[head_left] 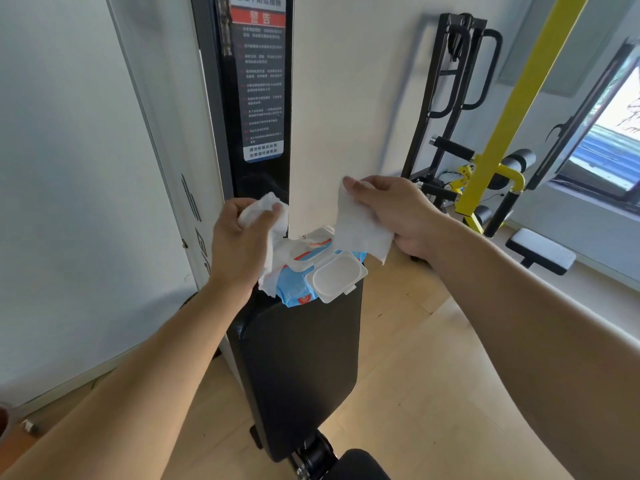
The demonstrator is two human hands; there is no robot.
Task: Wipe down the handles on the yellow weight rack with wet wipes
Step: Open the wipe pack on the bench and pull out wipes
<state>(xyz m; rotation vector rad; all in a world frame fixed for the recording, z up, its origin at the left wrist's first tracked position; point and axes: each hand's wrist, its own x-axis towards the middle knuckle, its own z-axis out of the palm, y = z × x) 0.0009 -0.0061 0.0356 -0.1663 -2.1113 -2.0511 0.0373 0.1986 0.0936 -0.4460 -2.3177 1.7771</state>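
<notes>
Head view: wipes in hand, yellow weight rack [502,109] untouched.
Rack's black handles [502,211] lie beyond and right of right hand [398,216], which pinches a flat wet wipe [360,230]; left hand [242,237] bunches another wipe [273,206] over open pack [318,271] on surface [301,368].

Black padded bench [298,368] on wood floor [433,393]; window [609,143] right.
</notes>
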